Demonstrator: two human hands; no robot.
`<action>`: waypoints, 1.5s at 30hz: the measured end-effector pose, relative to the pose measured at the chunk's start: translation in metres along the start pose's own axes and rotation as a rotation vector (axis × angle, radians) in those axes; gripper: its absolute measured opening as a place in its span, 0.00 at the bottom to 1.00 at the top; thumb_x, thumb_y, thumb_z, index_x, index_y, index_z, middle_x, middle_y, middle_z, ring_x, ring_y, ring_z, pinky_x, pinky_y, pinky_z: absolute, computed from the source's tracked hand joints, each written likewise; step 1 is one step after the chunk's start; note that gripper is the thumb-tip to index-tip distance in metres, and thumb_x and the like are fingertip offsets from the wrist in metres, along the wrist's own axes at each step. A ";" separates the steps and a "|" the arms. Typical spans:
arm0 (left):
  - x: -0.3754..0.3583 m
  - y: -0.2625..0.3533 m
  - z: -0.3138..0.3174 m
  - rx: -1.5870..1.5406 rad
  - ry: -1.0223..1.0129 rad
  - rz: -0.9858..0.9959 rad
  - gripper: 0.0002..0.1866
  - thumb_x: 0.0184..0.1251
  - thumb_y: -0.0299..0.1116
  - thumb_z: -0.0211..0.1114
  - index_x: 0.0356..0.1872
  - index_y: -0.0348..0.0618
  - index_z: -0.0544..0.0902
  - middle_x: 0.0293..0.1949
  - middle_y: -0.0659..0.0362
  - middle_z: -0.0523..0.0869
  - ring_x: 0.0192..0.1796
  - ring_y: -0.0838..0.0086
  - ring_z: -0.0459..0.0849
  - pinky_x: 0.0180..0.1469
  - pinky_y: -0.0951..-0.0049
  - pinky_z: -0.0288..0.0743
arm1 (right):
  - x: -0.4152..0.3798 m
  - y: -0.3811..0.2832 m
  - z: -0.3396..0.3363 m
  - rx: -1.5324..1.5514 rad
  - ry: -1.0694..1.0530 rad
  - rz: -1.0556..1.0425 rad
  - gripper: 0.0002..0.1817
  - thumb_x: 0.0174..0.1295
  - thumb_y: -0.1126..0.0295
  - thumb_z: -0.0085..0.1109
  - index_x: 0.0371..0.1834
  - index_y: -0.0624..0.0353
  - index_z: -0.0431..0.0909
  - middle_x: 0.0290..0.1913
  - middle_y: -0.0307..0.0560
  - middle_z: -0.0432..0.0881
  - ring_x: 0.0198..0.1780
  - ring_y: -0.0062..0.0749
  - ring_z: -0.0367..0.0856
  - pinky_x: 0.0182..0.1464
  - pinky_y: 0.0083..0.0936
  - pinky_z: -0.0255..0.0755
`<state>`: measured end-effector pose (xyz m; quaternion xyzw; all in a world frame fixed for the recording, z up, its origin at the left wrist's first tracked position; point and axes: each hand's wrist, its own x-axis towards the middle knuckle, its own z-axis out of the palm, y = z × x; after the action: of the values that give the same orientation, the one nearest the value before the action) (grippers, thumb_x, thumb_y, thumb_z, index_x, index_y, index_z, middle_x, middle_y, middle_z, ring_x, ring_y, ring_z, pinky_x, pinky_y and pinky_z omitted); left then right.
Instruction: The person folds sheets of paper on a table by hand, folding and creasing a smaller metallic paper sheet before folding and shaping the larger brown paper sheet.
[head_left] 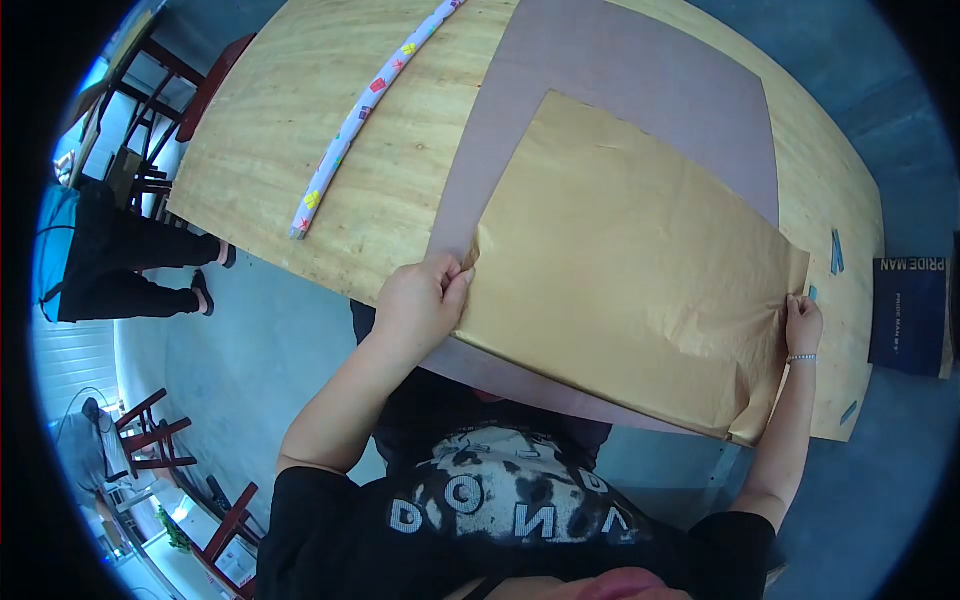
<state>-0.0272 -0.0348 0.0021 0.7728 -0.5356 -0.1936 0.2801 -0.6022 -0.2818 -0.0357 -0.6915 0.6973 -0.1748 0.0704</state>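
Starting way off on the left, a person in dark trousers [120,265] sits by some dark red chairs [160,100], well clear of the counter [270,140]; more of those red chairs [150,435] show lower down on the grey floor [260,360]. Moving right onto the wooden counter, a long roll of wrapping paper [365,110] printed with little coloured gift boxes lies diagonally across the bare wood, apart from everything else; next comes a big greyish-mauve sheet [640,80] lying flat on the counter, and on top of that sits the gold paper [630,260], crinkly, angled a bit, its near edge hanging just past the counter's near edge. The left hand [420,305] has its grip pinched on the gold paper's near-left corner, thumb on top and fingers curled under the edge; so clenched on the paper, right at the counter's near edge. Further right, the right hand [803,325], with a beaded bracelet on the wrist, is gripping the paper's right-hand corner, fingers closed on a bunched bit of the edge. Past that hand a few small blue clips [836,250] lie on the wood near the counter's far right end; off the counter a dark blue box [910,315] with white lettering sits on the floor.
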 end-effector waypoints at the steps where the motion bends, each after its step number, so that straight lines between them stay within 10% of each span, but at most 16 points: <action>1: 0.000 0.000 0.000 0.000 -0.002 -0.001 0.13 0.68 0.36 0.68 0.29 0.38 0.80 0.17 0.50 0.79 0.18 0.65 0.78 0.24 0.66 0.70 | 0.001 0.001 0.000 -0.020 -0.011 0.009 0.16 0.68 0.63 0.62 0.28 0.66 0.78 0.26 0.57 0.82 0.28 0.46 0.79 0.37 0.36 0.73; 12: -0.001 0.008 0.000 0.247 0.026 0.071 0.11 0.67 0.37 0.68 0.30 0.41 0.80 0.22 0.47 0.83 0.26 0.49 0.83 0.31 0.54 0.76 | -0.002 -0.004 0.002 -0.084 0.024 -0.021 0.19 0.66 0.60 0.62 0.26 0.66 0.75 0.26 0.62 0.79 0.29 0.57 0.78 0.36 0.42 0.72; 16: -0.003 0.031 -0.006 0.459 0.039 0.146 0.18 0.62 0.32 0.68 0.51 0.39 0.78 0.48 0.47 0.85 0.49 0.52 0.83 0.47 0.56 0.78 | -0.009 -0.025 -0.004 -0.097 0.025 0.005 0.19 0.65 0.59 0.63 0.26 0.65 0.74 0.27 0.64 0.79 0.31 0.60 0.79 0.36 0.45 0.72; 17: -0.003 0.034 -0.004 0.438 0.018 0.171 0.27 0.59 0.30 0.69 0.60 0.36 0.74 0.64 0.44 0.74 0.65 0.48 0.73 0.61 0.54 0.74 | -0.010 -0.025 -0.004 -0.101 0.032 -0.004 0.20 0.65 0.58 0.63 0.26 0.65 0.75 0.28 0.64 0.80 0.32 0.61 0.79 0.36 0.46 0.72; 21: 0.008 0.055 0.019 0.382 -0.074 0.486 0.33 0.61 0.34 0.70 0.68 0.38 0.70 0.75 0.39 0.61 0.75 0.42 0.62 0.74 0.51 0.62 | -0.010 -0.032 -0.006 -0.133 0.017 0.024 0.21 0.65 0.54 0.63 0.29 0.65 0.77 0.30 0.64 0.82 0.35 0.62 0.81 0.38 0.48 0.74; 29: 0.029 0.063 0.050 0.499 -0.274 0.605 0.44 0.67 0.53 0.64 0.78 0.43 0.59 0.80 0.43 0.51 0.81 0.47 0.49 0.77 0.40 0.49 | -0.008 -0.032 -0.008 -0.147 -0.039 0.064 0.24 0.63 0.50 0.63 0.28 0.64 0.78 0.31 0.63 0.83 0.36 0.60 0.82 0.40 0.48 0.74; 38: 0.028 0.061 0.057 0.606 -0.294 0.604 0.44 0.70 0.55 0.60 0.80 0.45 0.54 0.82 0.49 0.49 0.83 0.51 0.46 0.77 0.39 0.44 | -0.045 -0.040 -0.056 -0.141 0.032 0.080 0.22 0.60 0.56 0.69 0.46 0.65 0.83 0.39 0.52 0.87 0.40 0.41 0.86 0.45 0.33 0.78; 45: 0.027 0.059 0.060 0.611 -0.267 0.644 0.43 0.72 0.56 0.58 0.79 0.44 0.56 0.82 0.49 0.50 0.83 0.52 0.46 0.78 0.39 0.43 | -0.185 -0.020 -0.076 0.944 0.210 0.381 0.20 0.72 0.56 0.60 0.49 0.66 0.83 0.26 0.36 0.76 0.30 0.20 0.72 0.39 0.19 0.70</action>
<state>-0.0966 -0.0892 -0.0060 0.5826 -0.8122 -0.0276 0.0138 -0.6033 -0.0873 0.0152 -0.4241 0.6593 -0.5229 0.3346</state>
